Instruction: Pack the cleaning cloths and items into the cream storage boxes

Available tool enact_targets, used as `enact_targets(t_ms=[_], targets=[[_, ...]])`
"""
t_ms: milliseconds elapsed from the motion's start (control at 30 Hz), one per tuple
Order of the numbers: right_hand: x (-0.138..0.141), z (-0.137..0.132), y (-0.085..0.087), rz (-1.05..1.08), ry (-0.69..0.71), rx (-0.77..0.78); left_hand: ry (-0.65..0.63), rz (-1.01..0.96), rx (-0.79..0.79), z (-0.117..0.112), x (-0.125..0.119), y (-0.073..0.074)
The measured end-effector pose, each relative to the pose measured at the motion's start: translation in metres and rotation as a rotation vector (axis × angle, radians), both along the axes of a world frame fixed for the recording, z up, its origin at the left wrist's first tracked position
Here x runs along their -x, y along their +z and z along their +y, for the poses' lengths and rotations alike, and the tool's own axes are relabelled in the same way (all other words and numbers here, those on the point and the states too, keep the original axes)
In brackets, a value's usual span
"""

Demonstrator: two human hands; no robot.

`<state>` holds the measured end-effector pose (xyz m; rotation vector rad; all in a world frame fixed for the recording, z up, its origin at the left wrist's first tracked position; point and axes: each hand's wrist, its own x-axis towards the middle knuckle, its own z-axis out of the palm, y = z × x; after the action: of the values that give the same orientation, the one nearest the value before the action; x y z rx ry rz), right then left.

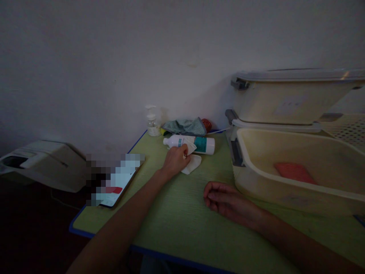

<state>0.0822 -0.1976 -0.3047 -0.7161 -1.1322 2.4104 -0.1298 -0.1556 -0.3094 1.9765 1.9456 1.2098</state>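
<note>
My left hand (pixel 177 160) is closed in a pinch on a crumpled white tissue (pixel 191 164), whose ends stick out above and below the fingers. Right behind it, a white bottle (pixel 209 145) with a green label lies on its side, its neck pointing left. The upper end of the tissue overlaps the bottle's label from this viewpoint; whether they touch I cannot tell. My right hand (pixel 225 199) rests near the table's middle, its fingers loosely curled in against the thumb, and no object shows in it.
The green table (pixel 176 213) has blue edging. A phone (pixel 121 180) leans at the left edge. Behind stand a clear pump bottle (pixel 154 127) and a bunched grey-green cloth (pixel 185 126). At right is an uncovered bin (pixel 262 190) holding a red item (pixel 295 172), with a lidded bin (pixel 285 101) behind.
</note>
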Motion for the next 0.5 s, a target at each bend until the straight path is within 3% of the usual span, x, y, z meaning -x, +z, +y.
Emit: enact_targets(t_ms=[133,233,400,500], targets=[[0.000,0.000,0.000,-0.007,0.007,-0.024,0.061,-0.050,-0.064,-0.001,0.013,0.004],[0.000,-0.001,0.000,-0.004,0.002,-0.038,0.191,-0.175,-0.139,0.002,0.027,0.005],[-0.001,-0.002,0.001,-0.008,0.004,-0.055,0.453,-0.532,-0.266,0.013,0.060,0.006],[0.000,-0.001,0.000,-0.011,0.007,-0.061,0.469,-0.794,-0.280,0.019,0.080,0.006]])
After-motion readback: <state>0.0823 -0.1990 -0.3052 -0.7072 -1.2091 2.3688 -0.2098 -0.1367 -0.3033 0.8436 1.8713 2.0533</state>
